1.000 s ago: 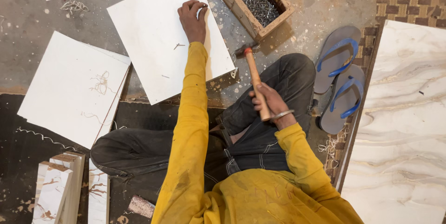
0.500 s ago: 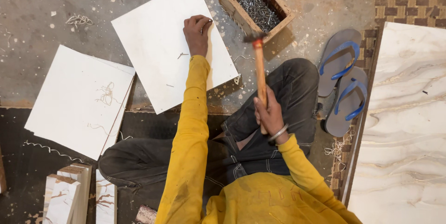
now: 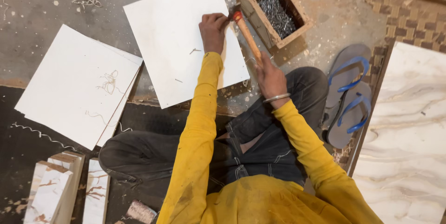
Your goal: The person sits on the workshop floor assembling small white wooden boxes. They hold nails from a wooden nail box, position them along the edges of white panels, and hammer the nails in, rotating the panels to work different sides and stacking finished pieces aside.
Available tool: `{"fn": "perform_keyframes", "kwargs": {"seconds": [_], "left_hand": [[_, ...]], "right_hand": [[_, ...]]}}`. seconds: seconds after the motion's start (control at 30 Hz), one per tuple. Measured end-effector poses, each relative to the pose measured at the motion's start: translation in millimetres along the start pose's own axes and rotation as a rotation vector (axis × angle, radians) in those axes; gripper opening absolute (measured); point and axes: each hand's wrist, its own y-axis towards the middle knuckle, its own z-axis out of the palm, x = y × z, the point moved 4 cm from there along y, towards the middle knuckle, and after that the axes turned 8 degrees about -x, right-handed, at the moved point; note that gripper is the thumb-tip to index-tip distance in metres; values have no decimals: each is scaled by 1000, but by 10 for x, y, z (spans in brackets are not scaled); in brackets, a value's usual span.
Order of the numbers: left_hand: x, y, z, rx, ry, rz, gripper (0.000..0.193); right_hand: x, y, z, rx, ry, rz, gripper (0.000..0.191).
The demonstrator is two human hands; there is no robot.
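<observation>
The right hand (image 3: pixel 268 76) is closed around the lower end of a hammer (image 3: pixel 246 33) with a wooden handle. The handle runs up and to the left from the fist, so its long axis points toward the left hand (image 3: pixel 213 31), and the red-marked head sits just beside the fingers of that hand. The left hand is bent into a loose fist on the upper right edge of a white square board (image 3: pixel 179 43); the fingertips seem to pinch something small there, but it is too small to tell. The left arm is stretched straight forward, the right arm is bent at the elbow with the wrist raised. A wooden box of nails (image 3: pixel 275 8) stands just right of the hammer head, nearer to the right hand. A second white board (image 3: pixel 74 87) lies well apart to the left.
</observation>
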Motion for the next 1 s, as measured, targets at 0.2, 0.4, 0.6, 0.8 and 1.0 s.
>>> {"fn": "perform_keyframes", "kwargs": {"seconds": [0.2,0.4,0.6,0.8,1.0], "left_hand": [[-19,22,-29,-1,-46,-58,8],[20,38,-10,-41,-46,-20,7],[104,-1,13,-24,-138,-68,30],[198,-11,-22,-168,-316,-264,45],[118,27,-54,-136,-299,-259,43]], "right_hand": [[-57,-30,-49,-101,39,-43,50],[22,102,-61,-26,-7,-132,49],[-143,-39,-239,-283,239,6,31],[-406,52,427,191,-157,147,30],[-473,47,14,-233,225,56,20]]}}
